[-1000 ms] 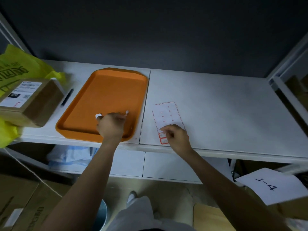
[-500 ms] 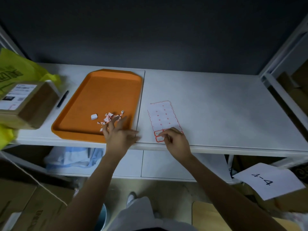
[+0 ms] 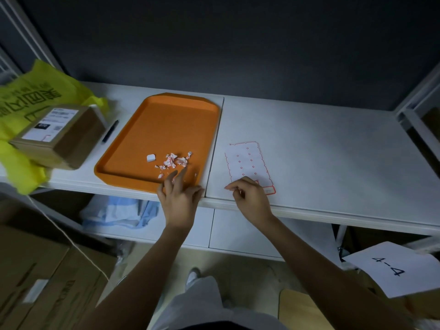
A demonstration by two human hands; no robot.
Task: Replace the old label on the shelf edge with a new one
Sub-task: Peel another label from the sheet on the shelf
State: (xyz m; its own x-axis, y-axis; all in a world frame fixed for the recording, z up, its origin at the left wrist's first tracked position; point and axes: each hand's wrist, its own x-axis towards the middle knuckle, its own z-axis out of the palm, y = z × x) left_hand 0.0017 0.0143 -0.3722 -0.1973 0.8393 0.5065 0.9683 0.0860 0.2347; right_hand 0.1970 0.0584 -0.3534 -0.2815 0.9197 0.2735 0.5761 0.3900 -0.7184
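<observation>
A white label sheet (image 3: 247, 163) with red outlines lies on the white shelf (image 3: 321, 151), right of an orange tray (image 3: 162, 129). One red-bordered label (image 3: 269, 190) remains at the sheet's near corner. Torn scraps of label (image 3: 173, 161) and a small white piece (image 3: 151, 158) lie in the tray. My left hand (image 3: 179, 197) hovers over the tray's near right corner with fingers spread and nothing in it. My right hand (image 3: 248, 197) rests at the sheet's near edge, fingers curled; whether its fingertips pinch a label is hidden.
A cardboard parcel (image 3: 57, 134) sits on a yellow bag (image 3: 28, 96) at the shelf's left end, with a black pen (image 3: 110, 131) beside it. Below are cardboard boxes (image 3: 42, 270), blue cloth (image 3: 119, 214) and a sheet marked 4-4 (image 3: 392, 270).
My left hand let the scraps fall into the tray, opened and drew back toward the shelf edge. My right hand stayed at the sheet's near edge.
</observation>
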